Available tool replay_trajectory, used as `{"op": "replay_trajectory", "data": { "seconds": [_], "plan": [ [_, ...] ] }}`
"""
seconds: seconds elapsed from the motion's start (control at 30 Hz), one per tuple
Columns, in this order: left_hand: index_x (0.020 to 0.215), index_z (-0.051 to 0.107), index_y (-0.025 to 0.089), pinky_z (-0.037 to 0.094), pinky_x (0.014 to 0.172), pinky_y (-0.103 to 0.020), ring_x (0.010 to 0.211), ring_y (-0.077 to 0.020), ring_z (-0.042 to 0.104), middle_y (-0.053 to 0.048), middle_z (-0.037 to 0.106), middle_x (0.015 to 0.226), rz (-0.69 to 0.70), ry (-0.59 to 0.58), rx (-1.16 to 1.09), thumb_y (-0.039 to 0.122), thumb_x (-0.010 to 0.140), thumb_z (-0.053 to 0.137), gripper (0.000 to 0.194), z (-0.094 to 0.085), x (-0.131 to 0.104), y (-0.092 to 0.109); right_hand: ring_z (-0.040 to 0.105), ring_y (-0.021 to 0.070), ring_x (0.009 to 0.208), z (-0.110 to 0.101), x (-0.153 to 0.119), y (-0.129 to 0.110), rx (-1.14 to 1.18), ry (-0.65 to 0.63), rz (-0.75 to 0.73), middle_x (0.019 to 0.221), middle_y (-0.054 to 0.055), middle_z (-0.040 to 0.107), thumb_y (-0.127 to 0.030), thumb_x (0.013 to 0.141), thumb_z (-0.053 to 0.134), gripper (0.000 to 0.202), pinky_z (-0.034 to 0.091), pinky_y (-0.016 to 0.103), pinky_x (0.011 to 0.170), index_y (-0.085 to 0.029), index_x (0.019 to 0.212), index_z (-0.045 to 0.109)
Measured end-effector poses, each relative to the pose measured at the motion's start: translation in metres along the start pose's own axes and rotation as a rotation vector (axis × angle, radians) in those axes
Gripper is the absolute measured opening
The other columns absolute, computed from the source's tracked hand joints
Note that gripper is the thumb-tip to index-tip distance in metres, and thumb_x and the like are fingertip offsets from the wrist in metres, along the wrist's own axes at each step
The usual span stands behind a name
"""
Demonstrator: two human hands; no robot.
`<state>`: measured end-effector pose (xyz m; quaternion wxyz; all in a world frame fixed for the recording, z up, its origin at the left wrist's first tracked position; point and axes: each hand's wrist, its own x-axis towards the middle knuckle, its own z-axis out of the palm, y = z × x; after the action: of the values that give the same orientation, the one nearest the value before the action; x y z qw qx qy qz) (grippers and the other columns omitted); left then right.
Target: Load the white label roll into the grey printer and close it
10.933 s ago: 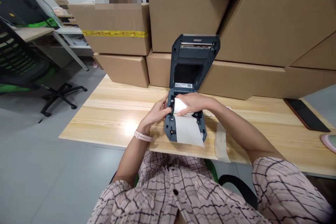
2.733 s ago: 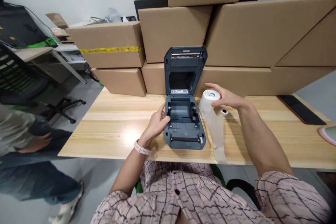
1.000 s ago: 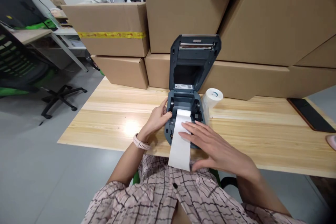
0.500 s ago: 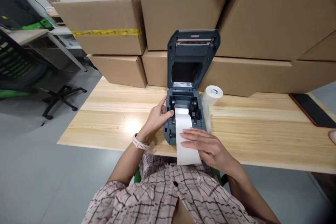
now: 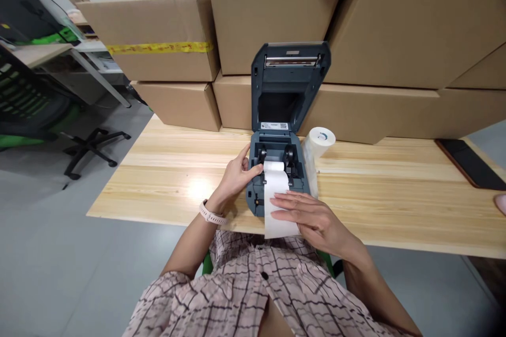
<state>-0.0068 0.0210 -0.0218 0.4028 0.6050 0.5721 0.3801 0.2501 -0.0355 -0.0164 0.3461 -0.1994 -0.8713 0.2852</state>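
Head view: partly curled left hand (image 5: 235, 175) clasps printer (image 5: 276, 126); right hand (image 5: 318, 219), fingers extended, touches paper strip (image 5: 274, 192), grip unclear. Apparent step: threading; next needs straight alignment.

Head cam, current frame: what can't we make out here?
All in the head view:
Front roller: only its left end shows; the paper strip and right hand cover the rest.
Right hand's grip: the paper strip hides its own underside, so pinching or resting is unclear.
Sticker in the raised lid: print too small.
Yellow tape: lettering too small.
Pink item: cut off by the right edge.
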Motion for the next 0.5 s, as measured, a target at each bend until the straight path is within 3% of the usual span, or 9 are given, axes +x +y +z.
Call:
{"op": "replay_trajectory", "data": {
  "seconds": [0.17, 0.23, 0.27, 0.33, 0.4, 0.43, 0.5],
  "plan": [
    [0.160, 0.043, 0.018, 0.028, 0.063, -0.027, 0.063, -0.0132, 0.040, 0.008, 0.041, 0.066, 0.006, 0.001, -0.005, 0.049, 0.088, 0.072, 0.083, 0.000, 0.001, 0.000, 0.062, 0.0194, 0.138, 0.002, 0.001, 0.000, 0.005, -0.008, 0.002, 0.145, -0.001, 0.067, -0.005, 0.098, 0.047, 0.061, 0.053, 0.052, 0.116, -0.041, 0.146, 0.059],
    [0.160, 0.042, 0.017, 0.029, 0.063, -0.027, 0.064, -0.0131, 0.041, 0.008, 0.042, 0.067, 0.005, -0.001, -0.005, 0.049, 0.088, 0.072, 0.085, 0.000, 0.000, 0.000, 0.060, 0.0211, 0.140, -0.004, 0.003, -0.003, -0.003, -0.037, 0.009, 0.147, 0.000, 0.066, -0.013, 0.102, 0.054, 0.052, 0.052, 0.053, 0.117, -0.041, 0.145, 0.060],
    [0.160, 0.042, 0.017, 0.029, 0.063, -0.027, 0.064, -0.0130, 0.041, 0.008, 0.042, 0.067, 0.004, -0.002, -0.003, 0.049, 0.088, 0.072, 0.085, 0.000, 0.000, -0.001, 0.059, 0.0229, 0.141, -0.011, 0.004, -0.005, -0.008, -0.082, 0.005, 0.148, 0.000, 0.064, -0.023, 0.101, 0.062, 0.049, 0.052, 0.053, 0.117, -0.041, 0.146, 0.059],
    [0.160, 0.042, 0.017, 0.029, 0.062, -0.026, 0.063, -0.0129, 0.041, 0.008, 0.042, 0.066, 0.003, -0.006, -0.004, 0.051, 0.089, 0.070, 0.084, -0.001, -0.001, -0.001, 0.060, 0.0251, 0.140, -0.031, 0.009, -0.013, 0.003, -0.217, -0.041, 0.147, 0.001, 0.065, -0.042, 0.092, 0.076, 0.063, 0.052, 0.052, 0.118, -0.041, 0.151, 0.054],
    [0.160, 0.042, 0.017, 0.032, 0.063, -0.026, 0.063, -0.0136, 0.044, 0.006, 0.046, 0.066, 0.002, -0.010, -0.033, 0.055, 0.093, 0.065, 0.080, -0.001, -0.001, -0.002, 0.065, 0.0248, 0.135, -0.058, 0.019, -0.019, 0.049, -0.279, -0.117, 0.145, -0.001, 0.066, -0.048, 0.087, 0.081, 0.074, 0.053, 0.048, 0.118, -0.041, 0.154, 0.050],
    [0.160, 0.043, 0.018, 0.036, 0.065, -0.026, 0.065, -0.0147, 0.047, 0.005, 0.052, 0.069, 0.005, -0.011, -0.058, 0.058, 0.096, 0.061, 0.078, -0.001, -0.001, -0.002, 0.066, 0.0238, 0.133, -0.072, 0.027, -0.020, 0.065, -0.216, -0.137, 0.145, -0.003, 0.066, -0.046, 0.089, 0.080, 0.071, 0.054, 0.046, 0.118, -0.041, 0.154, 0.051],
    [0.159, 0.046, 0.019, 0.045, 0.074, -0.029, 0.078, -0.0190, 0.059, -0.002, 0.068, 0.085, 0.025, -0.005, -0.113, 0.061, 0.099, 0.053, 0.073, -0.001, 0.000, -0.004, 0.062, 0.0227, 0.138, -0.098, 0.052, -0.013, 0.035, 0.101, -0.096, 0.150, -0.007, 0.063, -0.041, 0.096, 0.072, 0.055, 0.051, 0.046, 0.122, -0.044, 0.148, 0.056]
  ]
}}
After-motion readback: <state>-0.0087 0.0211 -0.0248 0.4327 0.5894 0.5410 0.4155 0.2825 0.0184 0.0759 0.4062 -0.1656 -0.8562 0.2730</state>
